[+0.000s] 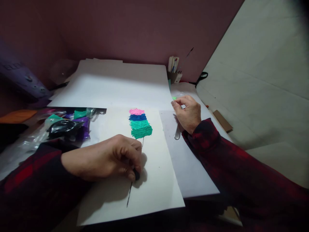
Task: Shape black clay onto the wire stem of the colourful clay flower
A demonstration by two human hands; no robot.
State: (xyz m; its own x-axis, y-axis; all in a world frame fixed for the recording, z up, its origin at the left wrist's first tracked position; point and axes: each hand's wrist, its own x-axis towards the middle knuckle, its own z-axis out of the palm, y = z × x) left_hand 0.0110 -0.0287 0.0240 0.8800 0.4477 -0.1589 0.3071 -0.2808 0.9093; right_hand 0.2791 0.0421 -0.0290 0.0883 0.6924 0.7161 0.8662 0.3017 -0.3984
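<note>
My left hand (120, 159) pinches a small dark lump (136, 175) over the lower part of a white sheet (159, 167). A thin dark line runs on the sheet above and below this hand. Textured bands of pink (136, 111), dark blue (137, 117), turquoise (139, 124) and green (142, 131) lie stacked on the sheet, above the line. My right hand (187, 111) is right of the sheet, its thumb and fingertips together; a bright green bit (174, 98) shows beside the fingertips. Whether they grip it is unclear. A metal utensil (177, 131) lies below that hand.
Plastic bags with black (65, 128), purple (82, 129) and green (79, 113) material lie at the left. A large white sheet (116, 83) spans the back. Behind the right hand stands a holder (173, 75) with pens. A brown cardboard piece (222, 121) is at the right.
</note>
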